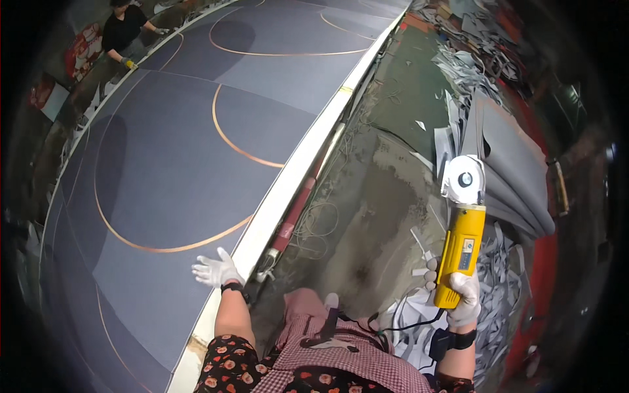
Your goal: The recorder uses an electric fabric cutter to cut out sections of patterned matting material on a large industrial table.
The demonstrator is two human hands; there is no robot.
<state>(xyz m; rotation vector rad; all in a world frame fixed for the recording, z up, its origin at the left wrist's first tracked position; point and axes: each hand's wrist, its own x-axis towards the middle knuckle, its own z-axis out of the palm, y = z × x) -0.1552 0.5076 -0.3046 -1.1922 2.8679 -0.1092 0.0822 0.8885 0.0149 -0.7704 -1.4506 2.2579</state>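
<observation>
My left hand (215,268), in a white glove, lies flat with fingers spread on the grey-blue sheet (170,164) near its white edge. That sheet covers a long table and carries thin orange curved lines (226,139). My right hand (462,291), also gloved, grips the yellow body of a power cutter (460,245) held up over the floor, its round white head (464,178) pointing away from me. A black cord runs from the tool's rear toward my waist.
Another person in black (121,33) works at the table's far left edge. A dirty concrete floor (380,203) with loose cables runs along the table. Grey folded sheets (517,170) and piles of offcut strips (498,281) lie on the right.
</observation>
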